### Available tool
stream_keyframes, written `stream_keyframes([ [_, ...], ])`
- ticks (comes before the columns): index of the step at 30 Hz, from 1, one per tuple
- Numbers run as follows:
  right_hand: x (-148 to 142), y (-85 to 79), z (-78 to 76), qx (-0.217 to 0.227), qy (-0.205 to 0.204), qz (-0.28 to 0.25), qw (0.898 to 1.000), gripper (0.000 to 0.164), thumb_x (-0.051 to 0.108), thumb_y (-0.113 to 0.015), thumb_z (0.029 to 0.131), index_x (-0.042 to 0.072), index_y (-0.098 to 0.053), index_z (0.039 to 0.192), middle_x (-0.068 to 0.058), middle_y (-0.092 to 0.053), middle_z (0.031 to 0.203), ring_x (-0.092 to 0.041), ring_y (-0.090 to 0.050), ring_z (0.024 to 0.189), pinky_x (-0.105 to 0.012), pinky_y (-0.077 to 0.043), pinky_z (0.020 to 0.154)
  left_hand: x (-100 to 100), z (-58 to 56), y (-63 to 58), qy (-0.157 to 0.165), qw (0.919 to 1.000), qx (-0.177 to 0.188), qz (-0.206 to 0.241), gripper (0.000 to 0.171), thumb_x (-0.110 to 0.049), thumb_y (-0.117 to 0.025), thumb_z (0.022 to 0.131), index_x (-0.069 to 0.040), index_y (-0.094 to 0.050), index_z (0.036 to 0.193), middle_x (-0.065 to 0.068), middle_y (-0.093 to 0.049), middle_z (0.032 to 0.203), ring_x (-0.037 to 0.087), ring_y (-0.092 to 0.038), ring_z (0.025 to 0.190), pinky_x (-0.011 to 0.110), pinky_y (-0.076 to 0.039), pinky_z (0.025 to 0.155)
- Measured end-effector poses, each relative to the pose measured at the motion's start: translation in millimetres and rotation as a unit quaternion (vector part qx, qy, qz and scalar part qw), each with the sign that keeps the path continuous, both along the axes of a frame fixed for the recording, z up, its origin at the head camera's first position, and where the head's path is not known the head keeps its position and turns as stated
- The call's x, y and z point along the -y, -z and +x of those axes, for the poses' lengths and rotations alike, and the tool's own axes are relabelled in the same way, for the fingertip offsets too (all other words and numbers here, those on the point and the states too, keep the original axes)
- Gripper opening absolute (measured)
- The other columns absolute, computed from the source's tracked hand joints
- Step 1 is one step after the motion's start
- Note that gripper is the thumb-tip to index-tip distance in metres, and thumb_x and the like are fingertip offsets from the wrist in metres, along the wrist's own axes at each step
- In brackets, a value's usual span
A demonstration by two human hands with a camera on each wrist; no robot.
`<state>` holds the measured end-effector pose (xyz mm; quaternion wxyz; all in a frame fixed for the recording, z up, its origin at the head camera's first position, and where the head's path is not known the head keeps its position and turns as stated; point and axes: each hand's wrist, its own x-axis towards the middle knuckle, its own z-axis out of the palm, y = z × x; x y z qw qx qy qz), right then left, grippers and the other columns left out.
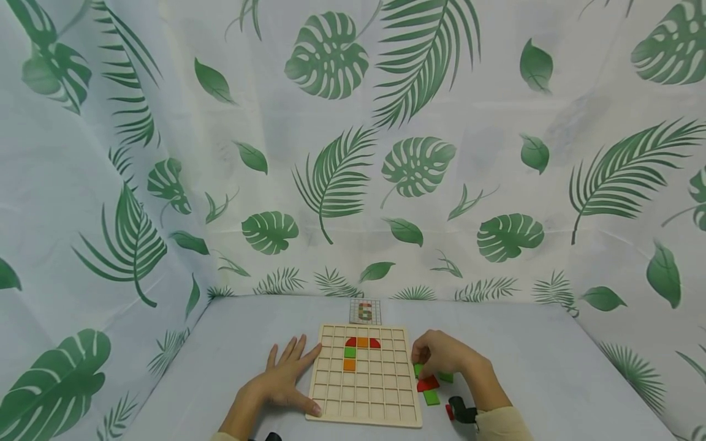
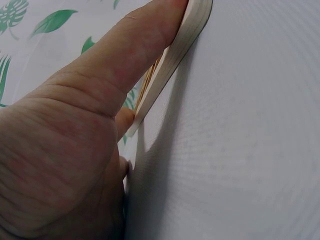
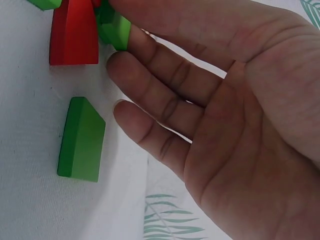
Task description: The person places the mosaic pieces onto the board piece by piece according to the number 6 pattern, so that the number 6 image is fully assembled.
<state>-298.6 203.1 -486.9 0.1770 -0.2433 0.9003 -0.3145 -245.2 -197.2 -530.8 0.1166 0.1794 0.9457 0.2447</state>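
Observation:
A pale wooden grid board (image 1: 380, 387) lies on the white table. In its upper left cells sit a red rounded tile (image 1: 351, 342), an orange tile (image 1: 362, 342), another red rounded tile (image 1: 375, 343), a green tile (image 1: 350, 353) and a second orange tile (image 1: 350, 365). My left hand (image 1: 284, 378) spreads along the board's left side, thumb on its near left corner and index fingertip at the left edge. Right of the board, my right hand (image 1: 445, 354) pinches a green tile (image 3: 117, 31) between thumb and index finger, over loose pieces. The other fingers curve loosely.
Beside the right hand lie red pieces (image 1: 428, 384), a green tile (image 1: 432, 397) and another green tile (image 1: 446, 377). A small printed card (image 1: 365, 312) with a coloured figure on a grid lies behind the board. Leaf-patterned cloth (image 1: 353, 184) surrounds the table at the back and sides.

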Motion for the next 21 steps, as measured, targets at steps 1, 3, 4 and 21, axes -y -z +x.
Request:
stream_keyframes([
  [1, 0.0, -0.2, 0.0, -0.001, 0.002, 0.0, 1.0, 0.023, -0.001, -0.089, 0.072, 0.01, -0.073, 0.084, -0.002, -0.068, 0.081, -0.019, -0.06, 0.076, -0.033, -0.052, 0.067, 0.1, -0.3, 0.1, -0.001, 1.0, 0.0, -0.001, 0.134, -0.079, -0.085, 0.058, -0.027, -0.026, 0.166, 0.022, -0.003, 0.174, 0.044, 0.004, 0.162, 0.076, 0.012, 0.12],
  [3, -0.1, -0.2, -0.1, -0.005, 0.001, -0.002, 1.0, 0.022, -0.002, -0.089, 0.073, 0.01, -0.074, 0.084, -0.001, -0.069, 0.08, -0.019, -0.061, 0.076, -0.033, -0.053, 0.066, -0.2, -0.8, 0.4, -0.002, 1.0, 0.001, -0.002, 0.134, -0.079, -0.086, 0.058, -0.028, -0.027, 0.166, 0.021, -0.003, 0.175, 0.044, 0.004, 0.162, 0.076, 0.012, 0.12],
  [4, -0.1, 0.0, -0.2, -0.006, 0.003, 0.0, 1.0, 0.022, -0.001, -0.089, 0.072, 0.011, -0.074, 0.083, -0.001, -0.069, 0.08, -0.019, -0.061, 0.075, -0.033, -0.053, 0.065, -0.1, -0.8, 0.6, -0.003, 1.0, 0.0, -0.002, 0.134, -0.079, -0.086, 0.057, -0.028, -0.027, 0.166, 0.021, -0.003, 0.175, 0.044, 0.004, 0.162, 0.076, 0.012, 0.12],
  [21, 4.4, -4.0, 1.5, -0.038, 0.035, 0.014, 0.999, 0.026, -0.003, -0.085, 0.074, 0.011, -0.065, 0.082, 0.0, -0.062, 0.075, -0.017, -0.057, 0.071, -0.031, -0.048, 0.06, -0.5, 0.0, 0.9, -0.002, 1.0, -0.004, -0.001, 0.134, -0.078, -0.087, 0.057, -0.027, -0.027, 0.166, 0.021, -0.004, 0.175, 0.044, 0.004, 0.162, 0.076, 0.013, 0.12],
])
